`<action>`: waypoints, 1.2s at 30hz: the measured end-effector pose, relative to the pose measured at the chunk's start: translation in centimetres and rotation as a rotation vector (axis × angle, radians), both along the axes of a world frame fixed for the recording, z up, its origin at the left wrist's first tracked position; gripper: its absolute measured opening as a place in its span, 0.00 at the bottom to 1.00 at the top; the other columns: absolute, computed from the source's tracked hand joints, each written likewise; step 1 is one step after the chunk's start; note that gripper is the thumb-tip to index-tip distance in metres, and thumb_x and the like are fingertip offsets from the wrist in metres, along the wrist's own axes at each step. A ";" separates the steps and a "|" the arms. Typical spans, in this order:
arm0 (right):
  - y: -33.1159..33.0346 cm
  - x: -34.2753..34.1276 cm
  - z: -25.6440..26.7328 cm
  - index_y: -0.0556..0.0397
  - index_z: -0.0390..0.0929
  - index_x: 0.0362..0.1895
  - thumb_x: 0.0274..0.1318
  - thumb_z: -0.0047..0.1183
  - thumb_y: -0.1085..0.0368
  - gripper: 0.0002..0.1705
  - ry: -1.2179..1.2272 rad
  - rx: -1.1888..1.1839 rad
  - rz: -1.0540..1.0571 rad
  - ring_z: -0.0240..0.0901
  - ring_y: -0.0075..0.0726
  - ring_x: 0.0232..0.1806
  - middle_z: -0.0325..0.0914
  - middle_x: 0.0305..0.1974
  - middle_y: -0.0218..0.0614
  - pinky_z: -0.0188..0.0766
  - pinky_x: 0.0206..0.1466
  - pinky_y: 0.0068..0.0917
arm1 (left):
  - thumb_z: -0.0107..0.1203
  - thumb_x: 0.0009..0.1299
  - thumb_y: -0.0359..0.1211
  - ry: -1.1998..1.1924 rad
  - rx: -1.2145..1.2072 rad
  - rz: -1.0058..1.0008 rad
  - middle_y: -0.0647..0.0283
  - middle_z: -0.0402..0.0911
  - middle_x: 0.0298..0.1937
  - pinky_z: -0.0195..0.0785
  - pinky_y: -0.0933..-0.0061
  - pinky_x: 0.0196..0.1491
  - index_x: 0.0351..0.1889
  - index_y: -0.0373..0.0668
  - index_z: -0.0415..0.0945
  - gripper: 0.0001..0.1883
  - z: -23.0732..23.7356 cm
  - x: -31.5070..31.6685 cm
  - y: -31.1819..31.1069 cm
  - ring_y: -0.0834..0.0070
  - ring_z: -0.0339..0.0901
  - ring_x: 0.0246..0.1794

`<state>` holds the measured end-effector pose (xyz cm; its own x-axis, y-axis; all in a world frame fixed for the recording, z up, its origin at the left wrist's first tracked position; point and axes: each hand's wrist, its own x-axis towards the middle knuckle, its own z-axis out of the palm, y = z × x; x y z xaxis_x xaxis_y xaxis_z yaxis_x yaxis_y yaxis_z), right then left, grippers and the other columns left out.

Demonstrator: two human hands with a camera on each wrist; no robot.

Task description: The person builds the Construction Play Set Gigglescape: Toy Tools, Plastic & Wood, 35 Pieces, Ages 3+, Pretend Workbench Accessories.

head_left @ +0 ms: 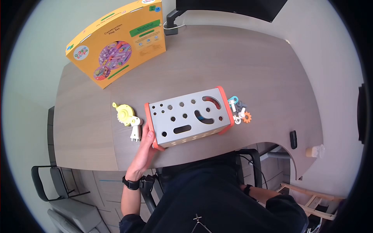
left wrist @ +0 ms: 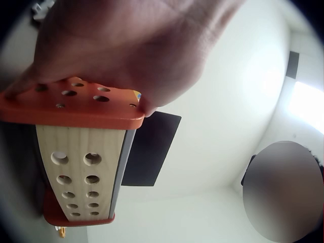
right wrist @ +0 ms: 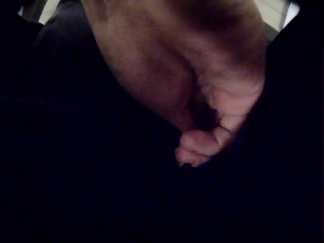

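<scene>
Left hand [head_left: 145,143] is holding the perforated box [head_left: 185,112] at its left end: fingers are lying fairly straight along the outer face of the orange end panel [left wrist: 76,114], thumb is hooking over the panel's top edge, so hand is spreading only moderately. Box is sitting on the desk [head_left: 202,54], grey top facing up. Right hand [right wrist: 182,66] is resting away from the box, on the person's side and lower down, against dark cloth; fingers are curling in loosely toward the thumb, only darkness showing in the gap.

Yellow crank piece [head_left: 125,114] is lying just off the box's left end, white bracket [head_left: 135,132] adjoining it, near the left fingers. Orange gear [head_left: 247,117], turquoise piece [head_left: 233,99] and white bolts [head_left: 241,115] are clustering close by the box's right end, crowding that side. Desk's near edge is running close along the box's person-side face; far side is giving much more room, desk stretching well back. Yellow carton [head_left: 149,50] is standing well beyond the box's far left corner.
</scene>
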<state>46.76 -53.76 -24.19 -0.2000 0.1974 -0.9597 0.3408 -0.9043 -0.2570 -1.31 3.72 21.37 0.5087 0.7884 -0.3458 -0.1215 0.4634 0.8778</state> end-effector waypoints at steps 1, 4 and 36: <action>0.3 -0.3 0.1 0.50 0.77 0.73 0.77 0.51 0.47 0.30 0.015 -0.008 -0.022 0.77 0.48 0.71 0.78 0.72 0.44 0.69 0.76 0.43 | 0.43 0.85 0.66 0.010 0.010 -0.006 0.59 0.54 0.87 0.54 0.32 0.79 0.89 0.56 0.45 0.43 0.0 0.0 0.1 0.57 0.52 0.87; 1.1 -1.8 0.2 0.51 0.77 0.73 0.76 0.52 0.48 0.30 0.103 -0.048 -0.125 0.77 0.48 0.71 0.78 0.73 0.45 0.69 0.76 0.43 | 0.41 0.85 0.66 0.041 0.023 -0.031 0.58 0.54 0.87 0.55 0.30 0.79 0.88 0.57 0.46 0.42 0.1 -0.3 0.3 0.56 0.55 0.86; 50.6 -1.3 44.4 0.56 0.83 0.54 0.75 0.57 0.56 0.17 -0.915 1.353 0.004 0.85 0.59 0.42 0.85 0.40 0.47 0.79 0.49 0.51 | 0.36 0.90 0.58 0.172 0.087 0.159 0.53 0.64 0.82 0.64 0.44 0.75 0.88 0.43 0.49 0.39 -2.0 1.7 -1.8 0.60 0.64 0.81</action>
